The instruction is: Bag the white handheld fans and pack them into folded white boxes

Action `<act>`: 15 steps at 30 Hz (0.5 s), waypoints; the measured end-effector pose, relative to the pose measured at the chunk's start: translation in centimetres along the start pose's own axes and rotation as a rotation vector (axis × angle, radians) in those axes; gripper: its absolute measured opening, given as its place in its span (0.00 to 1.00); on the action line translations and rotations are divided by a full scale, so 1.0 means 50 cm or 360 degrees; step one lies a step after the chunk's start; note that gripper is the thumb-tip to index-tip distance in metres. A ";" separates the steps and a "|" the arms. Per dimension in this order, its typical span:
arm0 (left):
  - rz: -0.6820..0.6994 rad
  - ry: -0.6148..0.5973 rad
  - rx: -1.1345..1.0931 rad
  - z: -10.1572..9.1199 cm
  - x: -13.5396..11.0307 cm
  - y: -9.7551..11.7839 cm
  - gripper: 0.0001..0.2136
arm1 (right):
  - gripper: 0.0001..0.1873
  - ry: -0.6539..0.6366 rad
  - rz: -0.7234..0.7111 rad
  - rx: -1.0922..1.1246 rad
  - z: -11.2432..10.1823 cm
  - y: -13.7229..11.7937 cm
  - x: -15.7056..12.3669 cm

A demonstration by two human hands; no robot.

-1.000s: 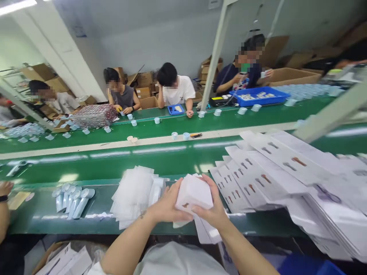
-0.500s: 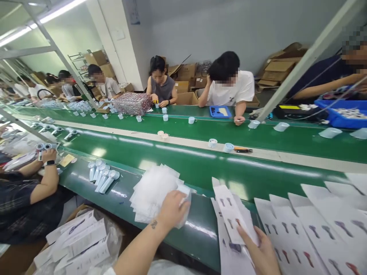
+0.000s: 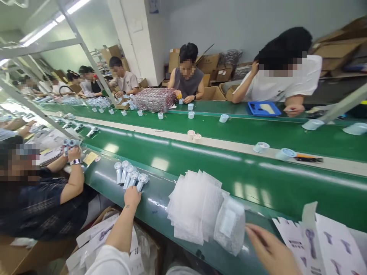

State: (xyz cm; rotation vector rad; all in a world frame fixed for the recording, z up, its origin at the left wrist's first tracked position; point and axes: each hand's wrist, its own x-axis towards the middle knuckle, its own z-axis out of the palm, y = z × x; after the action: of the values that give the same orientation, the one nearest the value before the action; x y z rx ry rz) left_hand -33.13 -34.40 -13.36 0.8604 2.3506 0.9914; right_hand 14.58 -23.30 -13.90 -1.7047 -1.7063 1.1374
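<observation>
My left hand (image 3: 132, 197) reaches out to a small group of light-blue handheld fans (image 3: 125, 171) on the near ledge. Its fingers are closed at the handle of the nearest fan (image 3: 141, 181), though the fingertips are partly hidden. My right hand (image 3: 271, 246) is open, with fingers stretched toward a translucent bubble bag (image 3: 237, 236) that has a pale-blue item inside. Its fingertips are at or very close to the bag's right edge. Left of that bag lies a fanned stack of flat white pouches (image 3: 189, 208). Printed white cartons (image 3: 329, 236) stand beyond my right hand.
A green conveyor belt (image 3: 177, 160) runs beyond the ledge, with light-blue cup-shaped parts (image 3: 224, 118) along its far side. A cutter (image 3: 309, 158) lies on the pale middle strip. One co-worker's hand (image 3: 73, 152) holds fans at left. Below, a box contains printed cartons (image 3: 100, 238).
My left hand has left the bubble bag and moved left to the fans. My right hand has let go of the printed carton and is beside the bag. The view has turned left.
</observation>
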 end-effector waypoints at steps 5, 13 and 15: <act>-0.0232 -0.0202 -0.0327 0.076 -0.068 0.041 0.21 | 0.22 -0.0706 0.0523 0.0855 0.181 -0.136 -0.016; 0.0208 -0.1291 -0.0523 0.297 -0.271 0.199 0.21 | 0.22 -0.0534 0.0771 0.1749 0.185 -0.175 0.006; 0.0797 -0.1332 0.0007 0.329 -0.266 0.211 0.14 | 0.21 -0.0284 0.0807 0.1752 0.126 -0.140 0.007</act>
State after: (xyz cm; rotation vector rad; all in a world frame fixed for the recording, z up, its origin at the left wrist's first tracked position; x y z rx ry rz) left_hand -9.91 -30.02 -13.98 1.5431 1.4529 0.6019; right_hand 5.44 -23.57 -11.77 -1.2876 -0.4290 1.9782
